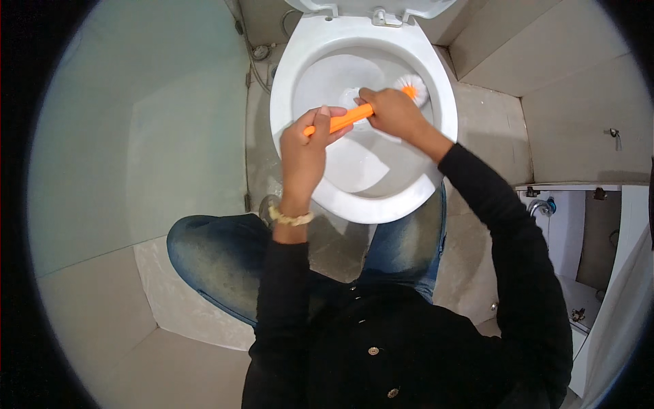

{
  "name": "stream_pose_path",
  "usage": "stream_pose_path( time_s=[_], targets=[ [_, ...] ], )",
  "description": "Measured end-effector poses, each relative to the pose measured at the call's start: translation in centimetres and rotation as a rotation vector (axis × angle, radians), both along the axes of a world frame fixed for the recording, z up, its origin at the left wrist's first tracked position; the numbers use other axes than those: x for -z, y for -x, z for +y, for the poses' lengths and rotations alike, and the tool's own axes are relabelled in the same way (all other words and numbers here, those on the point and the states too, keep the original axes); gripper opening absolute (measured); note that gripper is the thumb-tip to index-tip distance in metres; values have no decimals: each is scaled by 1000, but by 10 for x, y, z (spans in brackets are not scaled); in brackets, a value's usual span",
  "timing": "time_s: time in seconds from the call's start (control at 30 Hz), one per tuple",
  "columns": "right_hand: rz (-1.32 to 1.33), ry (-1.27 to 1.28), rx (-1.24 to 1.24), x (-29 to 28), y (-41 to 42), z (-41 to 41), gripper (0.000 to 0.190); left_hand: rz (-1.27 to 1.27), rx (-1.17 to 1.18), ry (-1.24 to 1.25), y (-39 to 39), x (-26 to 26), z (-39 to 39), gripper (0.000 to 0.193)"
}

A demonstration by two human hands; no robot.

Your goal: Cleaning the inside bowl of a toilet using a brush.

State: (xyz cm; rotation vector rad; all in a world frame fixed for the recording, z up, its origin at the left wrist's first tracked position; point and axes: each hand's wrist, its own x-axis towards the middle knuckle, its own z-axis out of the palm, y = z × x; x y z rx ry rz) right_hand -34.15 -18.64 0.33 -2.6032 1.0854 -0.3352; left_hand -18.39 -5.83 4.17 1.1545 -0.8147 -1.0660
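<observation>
An orange-handled toilet brush point(350, 118) lies slantwise over the open bowl of a white toilet point(357, 204). My left hand point(310, 135) grips the handle near its end, over the bowl's left side. Closed on the same handle farther up is my right hand point(393, 113), which hides part of it. The round head with white bristles point(413, 89) rests at the inner right wall of the bowl, beyond my right hand. Standing water with some foam shows at the bottom of the bowl, partly covered by my hands.
The raised seat and lid point(352, 7) stand at the bowl's back. A frosted glass panel point(189, 128) is on the left, with a hose point(250, 46) and floor drain point(261, 52) beyond. At the right stands an open white cabinet point(567, 230) with pipe fittings inside.
</observation>
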Motion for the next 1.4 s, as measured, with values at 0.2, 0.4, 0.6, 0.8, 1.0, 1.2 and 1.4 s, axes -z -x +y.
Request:
stream_pose_path(
  time_s=[0.2, 0.4, 0.6, 0.8, 1.0, 1.2, 1.4],
  targets=[
    [-133, 58, -146, -1, 0, -24, 24, -96, 70, -46, 3, -27, -13, 42],
    [-197, 60, -183, 14, 5, -38, 22, -176, 80, 3, 16, -19, -19, 42],
    [-240, -133, 223, -6, -20, 56, 14, -322, 570, -77, -75, -68, -33, 44],
    [-608, -531, 205, -38, -61, 89, 35, -831, 559, -156, -77, -145, -55, 39],
    [-983, -1016, 223, -45, -72, 66, 43, -1108, 522, -103, -6, -182, -95, 34],
    [-573, -822, 84, -31, 18, 33, 33, -857, 454, -10, 10, -146, -74, 34],
    [-582, 44, -290, -17, 53, -24, 17, -1230, 186, 587, 57, -75, -53, 30]
  ],
)
